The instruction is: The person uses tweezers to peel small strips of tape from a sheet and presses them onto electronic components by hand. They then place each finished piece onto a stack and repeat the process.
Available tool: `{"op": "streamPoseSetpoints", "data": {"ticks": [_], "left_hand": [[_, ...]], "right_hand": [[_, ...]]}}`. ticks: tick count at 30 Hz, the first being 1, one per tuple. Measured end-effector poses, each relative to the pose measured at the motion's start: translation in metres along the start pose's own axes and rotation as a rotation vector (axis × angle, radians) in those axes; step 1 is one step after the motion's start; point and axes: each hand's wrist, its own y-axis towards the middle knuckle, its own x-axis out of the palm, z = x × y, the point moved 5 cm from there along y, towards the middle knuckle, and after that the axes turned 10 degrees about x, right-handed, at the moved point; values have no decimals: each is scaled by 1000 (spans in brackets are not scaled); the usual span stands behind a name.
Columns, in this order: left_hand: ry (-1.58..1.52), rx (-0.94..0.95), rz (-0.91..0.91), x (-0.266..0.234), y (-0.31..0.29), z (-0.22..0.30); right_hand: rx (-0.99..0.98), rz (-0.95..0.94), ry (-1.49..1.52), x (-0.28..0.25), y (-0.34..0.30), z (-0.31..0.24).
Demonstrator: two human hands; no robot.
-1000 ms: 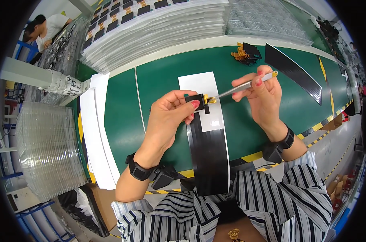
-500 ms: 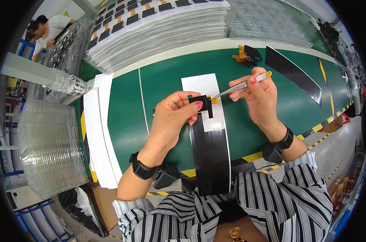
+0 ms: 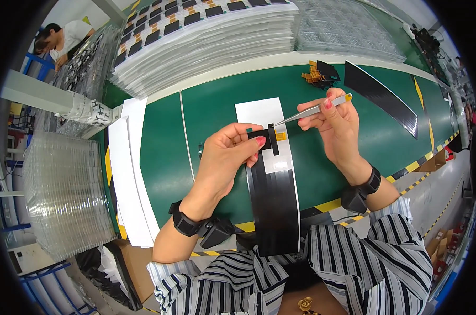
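Between its thumb and fingers my left hand [image 3: 222,155] pinches a small black display module [image 3: 258,137] with a short orange flex cable [image 3: 280,136] on its right side. A narrow black strip [image 3: 273,147] lies along the module's right edge, across the base of the cable. My right hand [image 3: 339,123] is closed around metal tweezers [image 3: 311,111], whose tips are at the strip's upper end; whether they grip it I cannot tell. Beneath the module is a long white backing sheet [image 3: 259,111] bearing black strips [image 3: 274,210] on its near part.
Several modules with orange cables [image 3: 322,74] lie piled at the back right, beside another black strip sheet [image 3: 382,97]. Stacked trays [image 3: 206,47] holding modules stand behind. White sheets [image 3: 130,178] and clear trays [image 3: 65,194] are at the left. A co-worker [image 3: 67,42] sits far left.
The module in my left hand has shifted slightly right and down. The black strip now lies straighter along its edge, and the tweezer tips have moved slightly up to the strip's upper end.
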Motion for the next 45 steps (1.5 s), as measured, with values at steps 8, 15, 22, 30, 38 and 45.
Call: {"op": "streamPoseSetpoints", "data": {"ticks": [8, 15, 22, 30, 38, 45], "left_hand": [[-59, -30, -34, 0, -2, 0], [-302, -26, 61, 14, -1, 0], [-269, 109, -15, 34, -3, -3], [-20, 209, -9, 39, -2, 0], [651, 604, 57, 39, -9, 26], [248, 277, 23, 35, -5, 13]], "right_hand": [[-43, 145, 24, 3, 1, -5], [-427, 33, -680, 33, -39, -27], [-344, 61, -818, 32, -32, -22], [-207, 58, -770, 23, -31, -19], [-131, 85, -672, 22, -30, -17], [-156, -2, -757, 28, -31, -18]]}}
